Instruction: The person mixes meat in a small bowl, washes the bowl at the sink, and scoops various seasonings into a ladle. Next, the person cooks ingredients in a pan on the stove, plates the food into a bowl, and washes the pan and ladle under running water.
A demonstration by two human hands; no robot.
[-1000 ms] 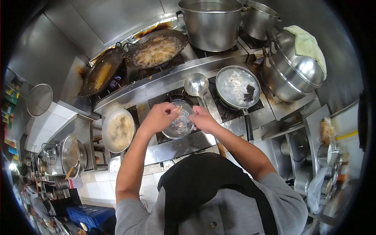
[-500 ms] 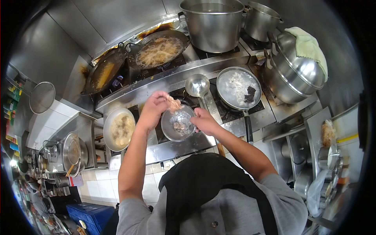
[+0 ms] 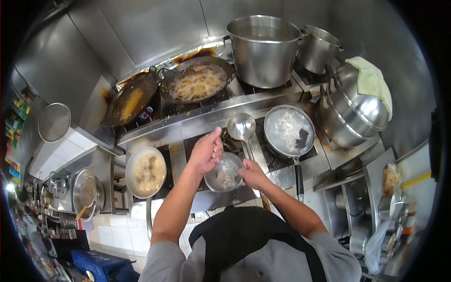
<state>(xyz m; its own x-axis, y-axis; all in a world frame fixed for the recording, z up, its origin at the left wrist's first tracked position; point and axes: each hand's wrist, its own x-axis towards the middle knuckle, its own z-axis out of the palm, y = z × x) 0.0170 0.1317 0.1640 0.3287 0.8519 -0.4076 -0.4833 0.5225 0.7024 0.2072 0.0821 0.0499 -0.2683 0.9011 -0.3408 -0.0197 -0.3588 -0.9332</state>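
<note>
1. The bowl (image 3: 211, 179) is over the front of the stove, with small bits of food (image 3: 229, 179) in it.
2. The right hand (image 3: 254, 174) pinches the bowl's side. If that pinch slips, the bowl could tip and spill.
3. The left hand (image 3: 207, 152) is by the bowl's far left side, fingers curled in; I cannot tell if it holds anything. A knock from it could tilt the bowl.
4. The ladle (image 3: 241, 126) lies just behind the bowl, so a reach that way could bump it.
5. A pan (image 3: 266, 137) sits to the right, and a bubbling wok (image 3: 227, 73) farther back could splash hot drops.
</note>
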